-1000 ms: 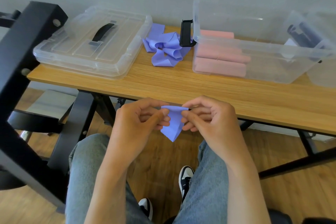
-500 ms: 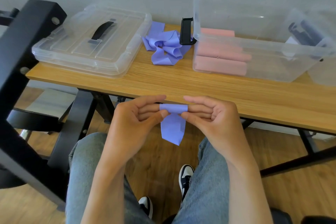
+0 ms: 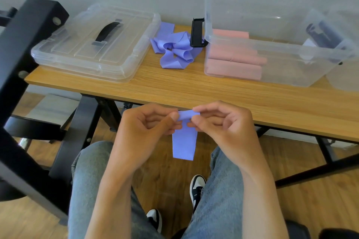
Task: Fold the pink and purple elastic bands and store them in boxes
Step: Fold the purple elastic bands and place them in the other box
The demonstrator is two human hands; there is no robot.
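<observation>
A purple elastic band (image 3: 183,141) hangs over my lap, just below the table's near edge. My left hand (image 3: 147,130) and my right hand (image 3: 223,124) both pinch its rolled top edge from either side, and the free end dangles straight down. A loose heap of purple bands (image 3: 174,52) lies on the wooden table (image 3: 194,87) at the back. To the right stands an open clear box (image 3: 272,64) with several folded pink bands (image 3: 233,62) stacked inside at its left end.
Two clear lids with a black handle (image 3: 97,46) lie stacked at the table's left. A second clear box (image 3: 342,48) with dark purple rolls stands at the far right. A black metal frame (image 3: 23,64) rises at my left. My knees and shoes are below.
The band's free end has unfolded from a slanted point into a flat strip that hangs straight and longer. Both hands have kept their pinch at the top and rolled the edge.
</observation>
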